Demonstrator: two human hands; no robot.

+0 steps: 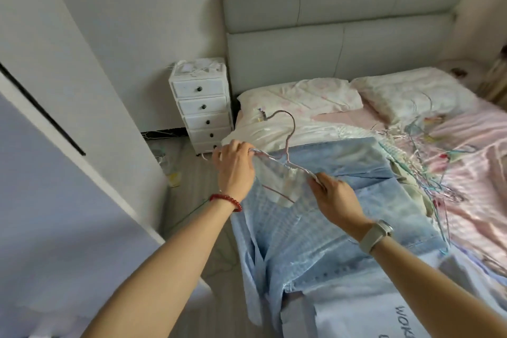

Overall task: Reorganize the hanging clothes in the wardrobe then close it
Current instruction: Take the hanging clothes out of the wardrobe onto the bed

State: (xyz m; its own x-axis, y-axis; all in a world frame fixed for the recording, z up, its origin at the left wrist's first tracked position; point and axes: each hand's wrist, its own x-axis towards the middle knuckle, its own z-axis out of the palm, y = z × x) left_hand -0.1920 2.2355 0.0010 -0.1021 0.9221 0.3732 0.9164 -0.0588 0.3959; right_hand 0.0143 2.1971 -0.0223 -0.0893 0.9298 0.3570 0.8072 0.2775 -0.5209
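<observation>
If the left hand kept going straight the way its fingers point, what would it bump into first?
Probably the white drawer chest. The left hand, holding one end of the hanger, points up and away toward the bedside, and that chest stands next in line. Depth is hard to judge, so it might brush the bed corner instead.

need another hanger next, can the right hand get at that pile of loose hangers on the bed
Probably not right away: the right hand grips one end of the hanger carrying the blue shirt. Once it lets go, the hanger pile lies uncovered just to its right.

White fabric [397, 321] at bed's foot: partial print "WOK", rest unreadable.
</observation>
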